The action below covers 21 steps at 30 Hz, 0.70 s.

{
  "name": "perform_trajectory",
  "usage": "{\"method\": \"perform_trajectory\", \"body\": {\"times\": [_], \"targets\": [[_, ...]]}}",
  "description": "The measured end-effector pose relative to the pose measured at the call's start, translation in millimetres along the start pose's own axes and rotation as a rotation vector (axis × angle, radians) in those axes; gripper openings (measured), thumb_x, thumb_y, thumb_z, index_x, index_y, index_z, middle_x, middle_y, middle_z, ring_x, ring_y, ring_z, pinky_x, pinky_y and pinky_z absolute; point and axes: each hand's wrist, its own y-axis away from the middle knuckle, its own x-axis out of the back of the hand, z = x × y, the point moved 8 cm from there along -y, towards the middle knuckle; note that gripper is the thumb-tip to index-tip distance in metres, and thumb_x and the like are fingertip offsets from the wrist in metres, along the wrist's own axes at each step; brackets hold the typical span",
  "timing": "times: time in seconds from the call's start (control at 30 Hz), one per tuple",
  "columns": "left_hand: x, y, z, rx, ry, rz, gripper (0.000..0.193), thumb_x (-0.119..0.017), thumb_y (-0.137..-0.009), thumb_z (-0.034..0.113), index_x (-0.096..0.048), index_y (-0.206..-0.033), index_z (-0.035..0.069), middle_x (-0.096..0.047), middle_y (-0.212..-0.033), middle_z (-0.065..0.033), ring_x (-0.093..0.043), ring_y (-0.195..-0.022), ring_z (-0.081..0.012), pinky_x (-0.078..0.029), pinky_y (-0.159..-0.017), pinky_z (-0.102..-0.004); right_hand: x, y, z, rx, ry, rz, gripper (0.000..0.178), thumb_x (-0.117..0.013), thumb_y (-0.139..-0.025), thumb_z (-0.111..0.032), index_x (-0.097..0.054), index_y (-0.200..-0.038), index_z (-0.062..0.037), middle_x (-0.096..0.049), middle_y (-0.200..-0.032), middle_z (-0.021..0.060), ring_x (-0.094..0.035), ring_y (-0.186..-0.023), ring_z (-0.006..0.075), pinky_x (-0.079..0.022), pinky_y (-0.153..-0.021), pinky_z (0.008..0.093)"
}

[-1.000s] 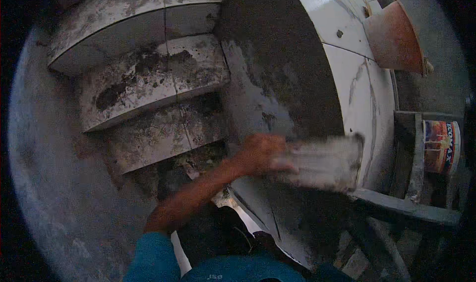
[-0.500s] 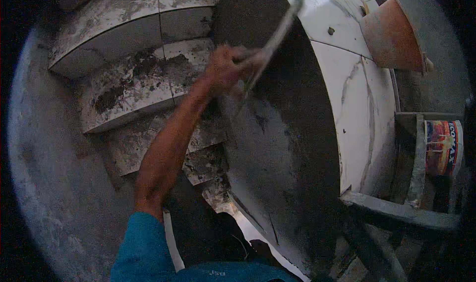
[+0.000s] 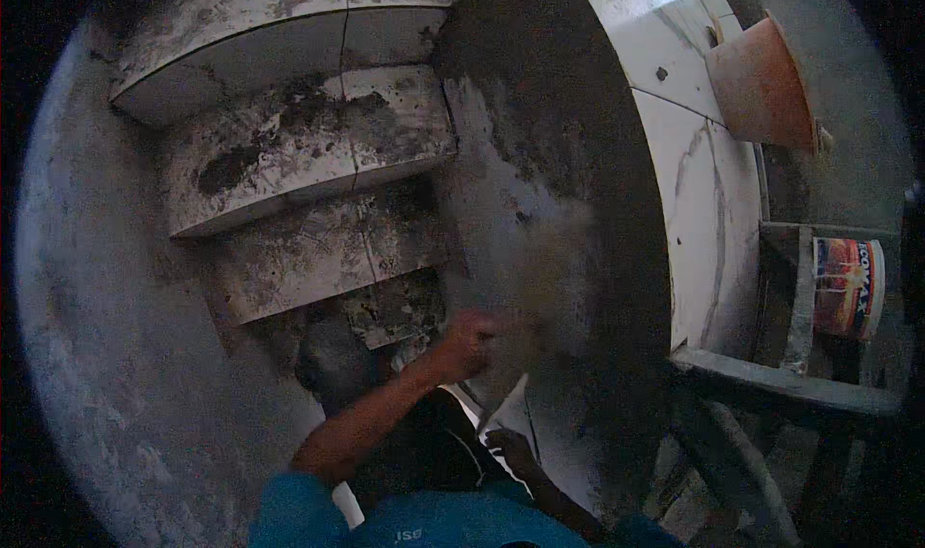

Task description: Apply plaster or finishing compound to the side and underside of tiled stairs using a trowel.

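Note:
My left hand (image 3: 469,344) is closed, low in front of the cement-coated side wall (image 3: 617,355), beside the stairs. From it extends a long tool, smeared by motion, whose kind I cannot make out. A pale edge of the tool (image 3: 503,405) slants down toward my right hand (image 3: 514,449). That hand sits near my body, in shadow; whether its fingers touch the tool cannot be seen. Lighter grey patches mark the wall's dark surface. White tiled steps (image 3: 270,196), smeared with dark mortar, rise on the left.
White marble-look tiles (image 3: 694,201) cap the wall on the right. An orange tub (image 3: 759,86) lies tilted beside them. Further right, a printed bucket (image 3: 846,288) rests by a wooden frame (image 3: 790,384). A dark rounded shape (image 3: 335,360) is at the lower steps.
My left hand has swung down from high on the wall to near my body, bringing the tool along. My right hand has come into clearer view. The view has shifted slightly.

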Motion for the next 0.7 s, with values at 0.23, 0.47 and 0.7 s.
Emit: {"method": "perform_trajectory", "body": {"times": [0.23, 0.47, 0.7], "targets": [[44, 99, -59, 0.495, 0.069, 0.432, 0.031, -0.056, -0.083, 0.028, -0.058, -0.106, 0.007, -0.056, -0.099, -0.0151, -0.055, -0.091, -0.0272, -0.041, -0.082, -0.0384, 12, -42, -108, -0.071, -0.952, 0.103, 0.039, -0.049, -0.086, -0.028, -0.043, -0.120, -0.0101, -0.051, -0.108, 0.0129, -0.055, -0.093, 0.0243, -0.048, -0.077, 0.0374], [12, 142, -60, 0.624, 0.128, 0.368, 0.029, -0.054, -0.084, 0.025, -0.057, -0.105, 0.006, -0.056, -0.102, -0.0153, -0.054, -0.094, -0.0268, -0.041, -0.084, -0.0379, -1, -16, -126, -0.129, -1.012, 0.114, 0.038, -0.049, -0.086, -0.027, -0.045, -0.117, -0.0071, -0.053, -0.100, 0.0122, -0.055, -0.086, 0.0225, -0.048, -0.072, 0.0347], [-3, 168, -27, 0.687, 0.143, 0.365, 0.027, -0.053, -0.085, 0.022, -0.057, -0.105, 0.004, -0.056, -0.104, -0.0155, -0.054, -0.096, -0.0265, -0.041, -0.085, -0.0375, 13, -13, -164, -0.050, -1.085, 0.096, 0.036, -0.049, -0.086, -0.026, -0.047, -0.114, -0.0041, -0.054, -0.092, 0.0116, -0.056, -0.079, 0.0207, -0.048, -0.068, 0.0320]]}}
